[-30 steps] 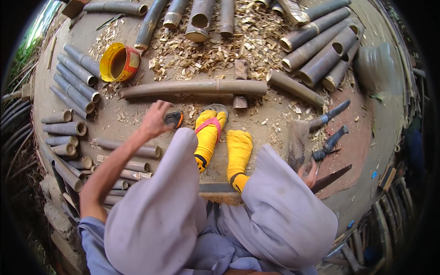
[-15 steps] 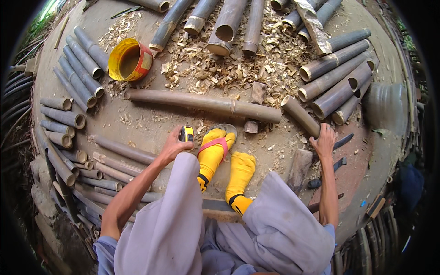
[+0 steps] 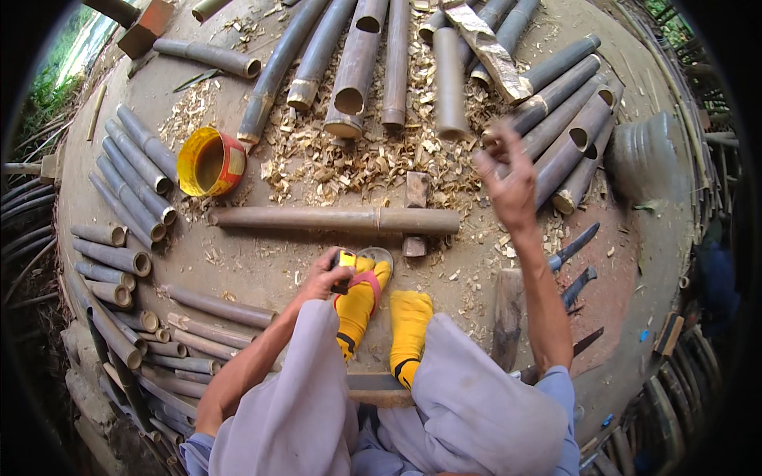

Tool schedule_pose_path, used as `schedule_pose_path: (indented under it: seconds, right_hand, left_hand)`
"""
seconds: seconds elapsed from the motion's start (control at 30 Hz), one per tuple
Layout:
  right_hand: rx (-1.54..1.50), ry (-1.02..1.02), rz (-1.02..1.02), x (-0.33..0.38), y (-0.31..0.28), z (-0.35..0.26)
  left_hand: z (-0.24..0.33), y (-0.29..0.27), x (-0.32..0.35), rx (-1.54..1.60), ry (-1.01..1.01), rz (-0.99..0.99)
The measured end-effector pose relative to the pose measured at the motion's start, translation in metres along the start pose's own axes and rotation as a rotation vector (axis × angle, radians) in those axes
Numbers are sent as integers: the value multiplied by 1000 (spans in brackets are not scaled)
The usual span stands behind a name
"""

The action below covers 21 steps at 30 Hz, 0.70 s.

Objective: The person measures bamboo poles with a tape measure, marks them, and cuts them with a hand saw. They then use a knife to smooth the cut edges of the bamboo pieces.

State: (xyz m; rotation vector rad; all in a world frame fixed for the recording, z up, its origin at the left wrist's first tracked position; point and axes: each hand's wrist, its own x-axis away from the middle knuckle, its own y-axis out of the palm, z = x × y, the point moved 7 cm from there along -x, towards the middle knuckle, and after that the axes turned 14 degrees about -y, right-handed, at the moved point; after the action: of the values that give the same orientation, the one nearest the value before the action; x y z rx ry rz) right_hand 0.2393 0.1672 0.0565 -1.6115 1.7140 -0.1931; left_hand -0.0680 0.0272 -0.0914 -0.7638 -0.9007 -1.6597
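Note:
My left hand (image 3: 324, 274) is closed around a yellow and black tape measure (image 3: 344, 270), beside my yellow-socked foot (image 3: 359, 305). My right hand (image 3: 508, 174) is raised at the right with its fingers apart and nothing in them, slightly blurred. Just beyond it a short bamboo tube (image 3: 451, 83) shows blurred by motion, apart from the fingers, above the wood shavings (image 3: 357, 170). A longer bamboo pole (image 3: 333, 220) lies crosswise in front of my feet, its right part over a small wooden block (image 3: 415, 194).
Bamboo tubes lie in rows at the left (image 3: 131, 178), at the far side (image 3: 313, 63) and at the right (image 3: 575, 151). A yellow and red bucket (image 3: 236, 165) holds murky liquid. Several blades, among them a knife (image 3: 575, 244), lie right of a wood block (image 3: 508, 305).
My right hand has let go of the short bamboo tube and moved up and left. The tube has travelled away toward the far pile. My left hand has shifted slightly right with the tape measure.

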Motion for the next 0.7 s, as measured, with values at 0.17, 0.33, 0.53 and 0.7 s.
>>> schedule_pose_path:
  seconds: [0.17,0.33,0.53,0.7]
  right_hand:
    - [-325,61,-467,97,97,-51]
    - [-564,425,-486,138,120,-66]
    - [-898,612,68,171,84,-14]
    - [-527,801,433,193,46,51]
  left_hand:
    - [45,37,18,-418,173,49]
    - [49,47,17,-545,294,40]
    - [53,12,8,-723,345,222]
    - [68,-65,6,-873,206,572]
